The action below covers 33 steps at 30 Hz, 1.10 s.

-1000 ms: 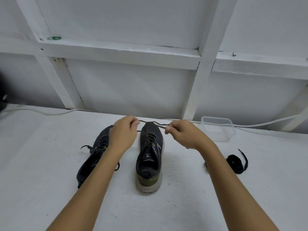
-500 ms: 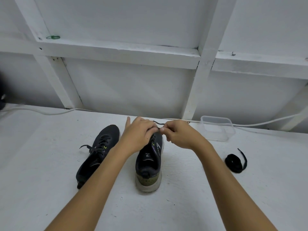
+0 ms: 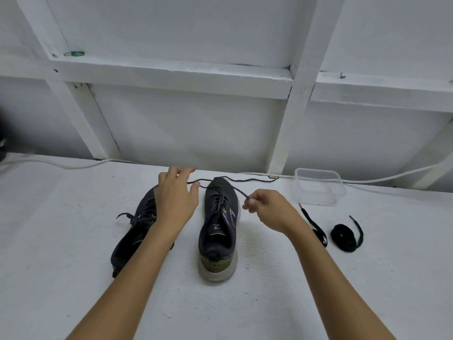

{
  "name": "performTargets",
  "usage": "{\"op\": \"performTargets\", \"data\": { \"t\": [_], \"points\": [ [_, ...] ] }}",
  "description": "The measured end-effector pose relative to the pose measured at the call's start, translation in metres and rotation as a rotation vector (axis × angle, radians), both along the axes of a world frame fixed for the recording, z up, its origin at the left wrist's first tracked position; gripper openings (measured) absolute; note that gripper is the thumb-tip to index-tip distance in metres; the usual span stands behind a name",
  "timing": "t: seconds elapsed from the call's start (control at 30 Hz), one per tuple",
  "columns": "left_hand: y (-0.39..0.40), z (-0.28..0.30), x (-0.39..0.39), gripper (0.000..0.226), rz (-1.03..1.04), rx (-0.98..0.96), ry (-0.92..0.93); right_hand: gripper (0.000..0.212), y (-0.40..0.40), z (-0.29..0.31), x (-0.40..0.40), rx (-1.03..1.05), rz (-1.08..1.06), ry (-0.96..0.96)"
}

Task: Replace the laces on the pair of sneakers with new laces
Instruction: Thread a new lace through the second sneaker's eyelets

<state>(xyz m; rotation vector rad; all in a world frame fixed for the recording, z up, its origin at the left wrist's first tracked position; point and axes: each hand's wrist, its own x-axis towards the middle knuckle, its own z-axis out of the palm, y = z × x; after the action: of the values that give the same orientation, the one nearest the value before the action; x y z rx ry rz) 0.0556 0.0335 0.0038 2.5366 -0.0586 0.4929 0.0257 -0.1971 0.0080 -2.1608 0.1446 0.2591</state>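
A dark sneaker [image 3: 218,231] stands upright on the white table [image 3: 61,241], heel toward me. A second dark sneaker [image 3: 130,241] lies tilted to its left, partly hidden by my left forearm. My right hand [image 3: 267,212] pinches one end of the standing sneaker's thin dark lace [image 3: 235,190], which rises from the eyelets. The lace's other part runs across the toe toward the wall. My left hand [image 3: 175,200] hovers beside the toe with fingers spread; the lace passes loosely between thumb and fingers.
A coiled black lace [image 3: 343,238] and a loose black lace [image 3: 316,227] lie right of my right forearm. A clear plastic container [image 3: 318,186] sits behind them. A white cable [image 3: 73,165] runs along the white framed wall.
My hands met over the sneaker's toe, then drew apart. The right hand now pulls a lace end out to the right, and the left hand's fingers have opened.
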Motion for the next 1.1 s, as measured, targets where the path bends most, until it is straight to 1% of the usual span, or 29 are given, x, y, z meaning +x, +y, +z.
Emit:
{"op": "performTargets", "data": {
  "t": [0.03,0.07,0.1,0.17,0.23,0.33,0.43,0.53,0.6,0.67,0.8,0.87,1.0,1.1],
  "points": [
    [-0.003,0.002,-0.005,0.017,-0.051,-0.058,0.008,0.016,0.001,-0.005,-0.001,0.024,-0.083,-0.013],
    [-0.006,0.004,-0.009,0.009,-0.101,-0.128,0.067,0.015,0.003,-0.010,-0.003,0.053,-0.168,-0.016],
    [-0.009,0.006,-0.012,0.003,-0.144,-0.174,0.181,0.014,0.005,-0.014,-0.004,0.097,-0.239,-0.005],
    [-0.013,0.010,-0.015,0.013,-0.201,-0.169,0.400,0.010,0.010,-0.020,-0.009,0.261,-0.324,0.069],
    [-0.014,0.009,-0.015,0.022,-0.230,-0.137,0.542,0.007,0.018,-0.024,-0.013,0.444,-0.370,0.155],
    [-0.016,0.008,-0.013,0.028,-0.227,-0.156,0.668,0.007,0.027,-0.030,-0.017,0.575,-0.406,0.164],
    [-0.019,0.007,-0.009,0.031,-0.177,-0.215,0.762,0.007,0.033,-0.035,-0.018,0.634,-0.409,0.131],
    [-0.024,0.003,-0.008,0.035,-0.136,-0.318,0.867,0.008,0.039,-0.040,-0.020,0.606,-0.378,0.084],
    [-0.027,-0.001,-0.009,0.029,-0.112,-0.398,0.929,0.008,0.042,-0.041,-0.021,0.584,-0.370,0.054],
    [-0.027,-0.004,-0.011,0.021,-0.093,-0.478,0.951,0.008,0.044,-0.042,-0.022,0.556,-0.367,0.020],
    [-0.021,-0.009,-0.013,0.016,-0.089,-0.589,0.986,0.011,0.049,-0.046,-0.020,0.403,-0.322,-0.074],
    [-0.020,-0.010,-0.013,0.015,-0.096,-0.596,0.986,0.013,0.050,-0.048,-0.019,0.325,-0.295,-0.125],
    [-0.019,-0.015,-0.013,0.015,-0.110,-0.597,0.980,0.011,0.051,-0.049,-0.019,0.124,-0.247,-0.244],
    [-0.018,-0.018,-0.012,0.014,-0.119,-0.602,0.973,0.012,0.052,-0.048,-0.019,0.028,-0.208,-0.300]
  ]
}}
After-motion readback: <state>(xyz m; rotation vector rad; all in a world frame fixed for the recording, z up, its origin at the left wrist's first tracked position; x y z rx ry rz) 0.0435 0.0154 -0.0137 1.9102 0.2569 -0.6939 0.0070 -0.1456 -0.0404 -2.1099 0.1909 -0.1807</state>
